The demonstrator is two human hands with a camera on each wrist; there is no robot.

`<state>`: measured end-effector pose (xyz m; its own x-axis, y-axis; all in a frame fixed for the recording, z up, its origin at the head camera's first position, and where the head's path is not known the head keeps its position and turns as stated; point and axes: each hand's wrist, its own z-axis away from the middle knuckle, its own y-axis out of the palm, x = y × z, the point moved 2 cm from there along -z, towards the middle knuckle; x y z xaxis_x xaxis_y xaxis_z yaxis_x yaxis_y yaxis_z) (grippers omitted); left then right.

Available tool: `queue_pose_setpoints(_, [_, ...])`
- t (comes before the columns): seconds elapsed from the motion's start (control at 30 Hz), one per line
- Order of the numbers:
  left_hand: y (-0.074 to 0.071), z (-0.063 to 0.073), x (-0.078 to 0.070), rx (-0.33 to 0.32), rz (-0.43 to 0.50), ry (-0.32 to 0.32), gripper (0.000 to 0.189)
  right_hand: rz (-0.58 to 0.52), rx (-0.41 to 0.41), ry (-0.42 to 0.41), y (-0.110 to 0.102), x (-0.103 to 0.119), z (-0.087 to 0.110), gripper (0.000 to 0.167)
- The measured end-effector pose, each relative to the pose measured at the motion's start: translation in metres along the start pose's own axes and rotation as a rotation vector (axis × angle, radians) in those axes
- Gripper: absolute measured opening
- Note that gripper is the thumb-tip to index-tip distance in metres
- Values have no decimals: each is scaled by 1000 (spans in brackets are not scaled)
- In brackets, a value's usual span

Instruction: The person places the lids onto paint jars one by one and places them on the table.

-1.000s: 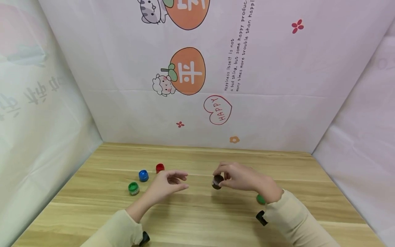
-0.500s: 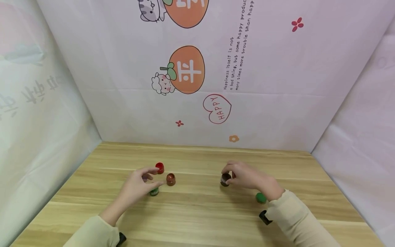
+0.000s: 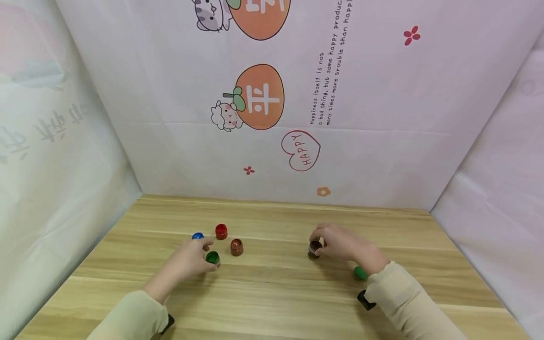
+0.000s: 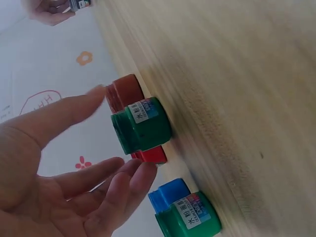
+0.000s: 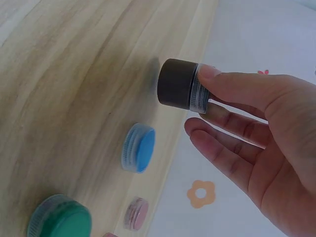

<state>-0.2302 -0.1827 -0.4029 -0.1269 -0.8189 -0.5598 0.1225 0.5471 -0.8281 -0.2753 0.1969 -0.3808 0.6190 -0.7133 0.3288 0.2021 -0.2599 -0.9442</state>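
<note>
In the head view my left hand [image 3: 187, 259] is by a dark green paint jar [image 3: 213, 258], uncapped. The left wrist view shows thumb and fingers spread apart around this dark green jar [image 4: 141, 126], not curled round it. Just beyond stand open jars of brown [image 3: 236, 247], red [image 3: 221, 231] and blue [image 3: 198, 236] paint. A lighter green jar [image 4: 192, 217] is hidden behind the hand in the head view. My right hand [image 3: 337, 242] pinches a black paint jar [image 5: 177, 83] by its clear ribbed cap [image 5: 199, 93], close over the table.
Below the right hand lie a blue lid [image 5: 138, 148], a pinkish lid [image 5: 137, 214] and a green lid [image 3: 360, 273]. A white printed sheet [image 3: 365, 94] stands along the table's back edge, with white sheets at both sides.
My left hand has moved left from the middle to the dark green jar, uncovering the brown one. The right hand has shifted slightly right with the black jar.
</note>
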Motion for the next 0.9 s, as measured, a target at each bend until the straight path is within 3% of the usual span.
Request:
queue_pose_setpoints(0.23, [4, -4, 3, 66, 0, -28, 63, 3, 26, 45, 7, -2, -1, 26])
queue_pose_setpoints(0.9, [5, -12, 1, 78, -72, -11, 33, 4, 21, 55, 8, -3, 2, 27])
